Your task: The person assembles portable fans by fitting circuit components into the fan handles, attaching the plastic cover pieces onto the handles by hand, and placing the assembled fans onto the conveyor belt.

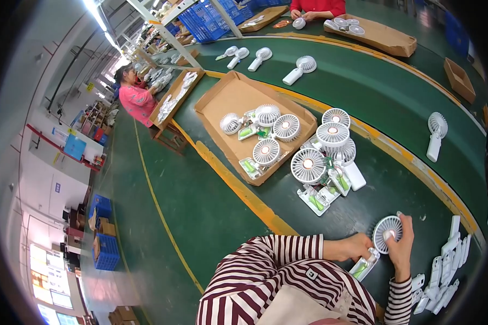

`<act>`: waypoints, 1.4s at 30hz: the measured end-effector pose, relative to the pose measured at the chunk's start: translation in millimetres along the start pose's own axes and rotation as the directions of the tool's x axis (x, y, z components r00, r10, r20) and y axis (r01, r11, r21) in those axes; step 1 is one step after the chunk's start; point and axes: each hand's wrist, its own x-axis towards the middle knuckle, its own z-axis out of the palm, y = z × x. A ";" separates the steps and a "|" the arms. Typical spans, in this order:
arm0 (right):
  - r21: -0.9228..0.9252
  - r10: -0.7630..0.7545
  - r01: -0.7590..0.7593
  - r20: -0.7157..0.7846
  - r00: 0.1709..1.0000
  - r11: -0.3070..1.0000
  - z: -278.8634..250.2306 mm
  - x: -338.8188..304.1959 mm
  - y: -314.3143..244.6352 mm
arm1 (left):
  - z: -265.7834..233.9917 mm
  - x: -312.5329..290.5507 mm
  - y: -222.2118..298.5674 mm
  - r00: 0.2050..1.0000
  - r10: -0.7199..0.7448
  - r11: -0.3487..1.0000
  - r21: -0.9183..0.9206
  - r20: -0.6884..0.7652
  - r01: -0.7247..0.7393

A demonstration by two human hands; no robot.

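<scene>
A white handheld fan [381,242] is held low in front of me, its round grille up and its handle open with green parts inside. My right hand [400,246] is closed around the side of the fan head. My left hand [357,247] pinches the fan near the top of the handle; its fingertips are partly hidden. Just beyond my hands stands a cluster of white fans [309,164] with opened handles, green parts and wires. To the right lies a pile of white handle covers [443,265].
A cardboard tray [214,108] with several fans lies ahead on the green bench. Past a yellow-edged strip, a green belt carries finished-looking fans [438,127]. One person in red [318,6] works across it; another in pink [137,101] stands at far left. Blue crates [107,252] stand on the floor.
</scene>
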 end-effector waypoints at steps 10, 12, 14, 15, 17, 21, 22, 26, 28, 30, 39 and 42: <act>-0.221 -0.222 0.207 -0.047 0.974 0.953 -7.4 -27.1 -15.7 | 11.8 -12.3 -10.3 0.998 0.048 0.999 -0.022 0.034 -0.048; -0.227 -0.205 0.183 -0.076 0.976 0.957 -10.9 -30.3 -13.7 | 16.4 -9.8 -11.5 0.993 0.119 0.992 0.045 0.027 -0.120; -0.243 -0.185 0.153 -0.115 0.976 0.958 -19.5 -31.6 -12.3 | 26.7 -8.2 -1.0 0.986 0.162 0.982 0.091 0.042 -0.165; -0.224 -0.185 0.154 -0.125 0.975 0.962 -27.0 -32.6 -12.9 | 24.8 8.0 -12.3 0.983 0.181 0.968 0.168 0.032 -0.184; -0.286 -0.193 0.168 -0.062 0.979 0.943 -29.7 -21.2 -12.2 | 15.8 13.7 -12.4 0.966 0.259 0.964 0.064 0.015 -0.260; -0.450 -0.256 0.189 -0.093 0.962 0.873 -51.6 -5.8 -14.4 | 3.5 16.4 21.3 0.958 0.239 0.969 -0.022 -0.160 -0.245; -0.477 -0.223 0.144 -0.113 0.968 0.867 -62.4 -6.2 -12.0 | -1.2 15.0 29.4 0.971 0.217 0.975 -0.034 -0.104 -0.221; -0.599 -0.145 -0.079 -0.317 0.937 0.797 -118.2 -21.1 17.0 | 1.9 20.1 33.3 0.990 0.105 0.993 -0.042 -0.090 -0.109; -0.665 -0.057 -0.285 -0.443 0.895 0.691 -147.9 -25.2 38.5 | 8.5 18.6 36.2 0.994 0.064 0.997 -0.028 -0.087 -0.067; -0.758 0.056 -0.443 -0.478 0.877 0.479 -176.5 -27.0 67.2 | 11.0 18.8 35.6 0.996 0.053 0.998 -0.027 -0.065 -0.055; -0.823 0.519 -0.551 -0.414 0.748 0.137 -176.7 17.7 84.6 | -12.7 13.8 30.5 0.975 0.079 0.993 -0.075 -0.207 -0.096; -0.793 0.460 -0.592 -0.477 0.749 0.141 -172.7 2.3 84.5 | -9.1 17.0 35.0 0.985 0.065 0.994 -0.080 -0.159 -0.078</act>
